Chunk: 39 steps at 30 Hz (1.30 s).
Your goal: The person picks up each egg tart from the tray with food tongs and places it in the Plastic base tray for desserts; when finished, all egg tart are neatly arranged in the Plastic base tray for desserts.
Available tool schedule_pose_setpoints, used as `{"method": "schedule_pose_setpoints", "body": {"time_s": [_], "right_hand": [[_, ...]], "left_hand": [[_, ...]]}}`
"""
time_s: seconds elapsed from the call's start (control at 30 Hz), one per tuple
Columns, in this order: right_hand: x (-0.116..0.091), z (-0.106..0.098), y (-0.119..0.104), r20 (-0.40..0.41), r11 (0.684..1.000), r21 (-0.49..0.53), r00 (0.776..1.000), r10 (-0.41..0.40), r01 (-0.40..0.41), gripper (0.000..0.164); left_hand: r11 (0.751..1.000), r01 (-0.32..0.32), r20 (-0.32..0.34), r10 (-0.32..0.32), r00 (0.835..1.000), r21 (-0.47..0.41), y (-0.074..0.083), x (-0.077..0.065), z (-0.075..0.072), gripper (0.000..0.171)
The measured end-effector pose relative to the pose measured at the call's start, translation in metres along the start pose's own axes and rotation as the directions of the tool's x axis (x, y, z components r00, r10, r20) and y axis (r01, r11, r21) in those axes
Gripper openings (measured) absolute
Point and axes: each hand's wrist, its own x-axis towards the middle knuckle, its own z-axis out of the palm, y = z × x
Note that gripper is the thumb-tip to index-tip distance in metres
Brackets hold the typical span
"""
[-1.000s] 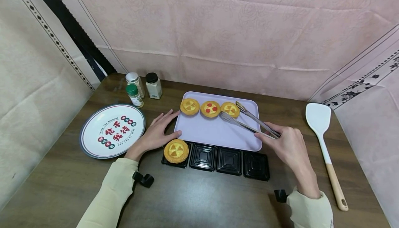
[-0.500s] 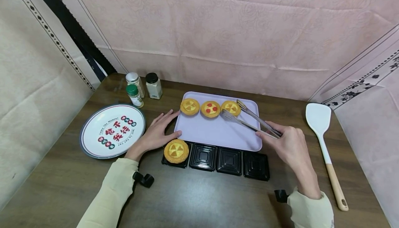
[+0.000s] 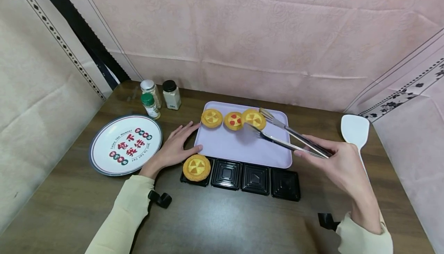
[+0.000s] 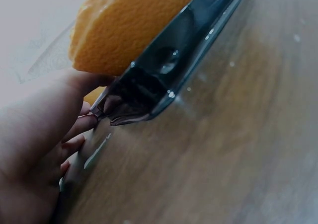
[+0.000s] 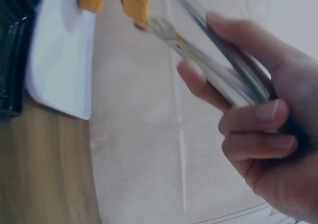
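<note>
My right hand (image 3: pixel 341 165) grips metal tongs (image 3: pixel 295 136). Between the tong tips is a yellow egg tart (image 3: pixel 254 119), raised off the lilac tray (image 3: pixel 236 150); in the right wrist view the lifted tart (image 5: pixel 137 3) hangs apart from the tray (image 5: pixel 59 60). Two more tarts stay on the tray: a plain one (image 3: pixel 212 118) at left and one with red dots (image 3: pixel 233 121), partly covered by the raised tart. My left hand (image 3: pixel 175 148) touches the tray's left edge with extended fingers and thumb. Near its thumb, another tart (image 3: pixel 196 168) sits in the leftmost black compartment.
A row of black square compartments (image 3: pixel 254 179) lies along the tray's front edge. At left is a round white plate (image 3: pixel 130 146) with red writing. Behind it stand a green-capped jar (image 3: pixel 150 105), a silver-capped jar (image 3: pixel 149 88) and a black-capped jar (image 3: pixel 171 95). A white spatula (image 3: pixel 354 130) lies right.
The tongs have lifted the right-hand tart off the tray. My right hand has moved up and to the right, now covering part of the spatula's handle. My left hand keeps its place.
</note>
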Motion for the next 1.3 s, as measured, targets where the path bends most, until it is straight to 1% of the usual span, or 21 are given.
{"method": "schedule_pose_setpoints", "body": {"time_s": [0.13,0.23,0.3,0.37,0.43,0.5,0.53,0.6,0.7,0.93,1.0,1.13,1.3], "right_hand": [[-0.004,-0.006,-0.004,0.108,0.998,0.067,0.994,-0.028,0.021,0.044],[-0.006,-0.006,-0.007,0.191,0.991,0.117,0.978,-0.085,0.064,0.044],[-0.007,-0.004,-0.009,0.253,0.986,0.147,0.961,-0.112,0.076,0.044],[-0.008,-0.003,-0.011,0.324,0.980,0.181,0.936,-0.137,0.081,0.043],[-0.008,-0.001,-0.012,0.385,0.978,0.195,0.912,-0.144,0.072,0.043],[-0.008,0.001,-0.011,0.433,0.977,0.201,0.888,-0.151,0.068,0.044],[-0.008,0.002,-0.011,0.448,0.977,0.200,0.881,-0.155,0.070,0.044],[-0.008,0.003,-0.011,0.465,0.979,0.188,0.871,-0.158,0.077,0.044],[-0.009,0.005,-0.012,0.481,0.981,0.179,0.863,-0.154,0.075,0.044],[-0.008,0.007,-0.012,0.489,0.980,0.188,0.859,-0.154,0.069,0.044],[-0.008,0.008,-0.012,0.500,0.978,0.198,0.851,-0.158,0.066,0.044],[-0.007,0.009,-0.012,0.509,0.976,0.207,0.844,-0.168,0.069,0.044],[-0.007,0.010,-0.012,0.509,0.979,0.193,0.846,-0.158,0.067,0.045]], "left_hand": [[1.000,0.003,0.000,-0.003,1.000,-0.005,0.000,0.000,-0.001,0.075],[1.000,-0.001,0.000,0.001,1.000,-0.009,0.001,0.000,-0.001,0.075],[1.000,-0.005,-0.001,0.005,1.000,-0.009,0.002,0.000,-0.001,0.075],[1.000,-0.008,-0.003,0.008,1.000,-0.010,0.002,0.000,-0.001,0.075],[1.000,-0.010,-0.005,0.010,1.000,-0.008,0.002,0.000,-0.002,0.075],[1.000,-0.011,-0.004,0.011,1.000,-0.005,0.002,0.000,-0.002,0.075],[1.000,-0.010,-0.004,0.010,1.000,-0.004,0.002,0.000,-0.002,0.075],[1.000,-0.010,-0.001,0.010,1.000,-0.003,0.002,0.000,-0.003,0.075],[1.000,-0.010,0.000,0.010,1.000,-0.004,0.002,0.000,-0.003,0.076],[1.000,-0.004,0.001,0.004,1.000,-0.001,0.003,-0.001,-0.003,0.075],[1.000,-0.004,0.001,0.004,1.000,-0.001,0.003,-0.001,-0.003,0.075],[1.000,-0.005,0.002,0.005,1.000,-0.003,0.003,-0.001,-0.004,0.075],[1.000,-0.007,0.002,0.007,1.000,-0.001,0.003,-0.001,-0.004,0.076]]}}
